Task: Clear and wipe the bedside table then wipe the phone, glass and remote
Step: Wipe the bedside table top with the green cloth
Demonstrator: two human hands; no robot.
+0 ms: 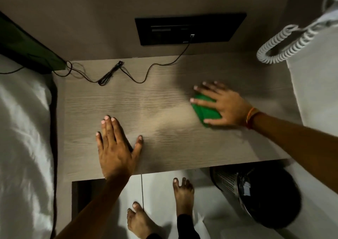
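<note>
Pale floor tiles (159, 189), lower centre of frame: two bare feet (182, 195) stood on them; a perforated metal waste bin with dark liner (256, 193) sat at lower right, partly under the table edge.

Grey-brown wood-grain bedside table top (164, 110), centre of frame: cleared of objects save cabling at the rear.

Left hand (115, 147), lower left of the table: flat, palm down, fingers spread wide, holding nothing, apparently bracing.

Right hand (225, 105), right of the table: fingers splayed, pressed flat on a folded green cloth (203, 110), pinning it to the surface. Cloth's long axis ran diagonally, upper left to lower right. The unwiped stretch lay to the left of this hand, toward the left hand; a leftward sweep across the grain seemed the likely next stroke, judged only.

Thin black cable with bundled slack (109, 76), upper left of the table, led to a black wall socket panel (190, 28), top centre.

White coiled telephone cord (279, 47), upper right; handset, glass and remote not seen.

White bedding (23, 129), left edge.
</note>
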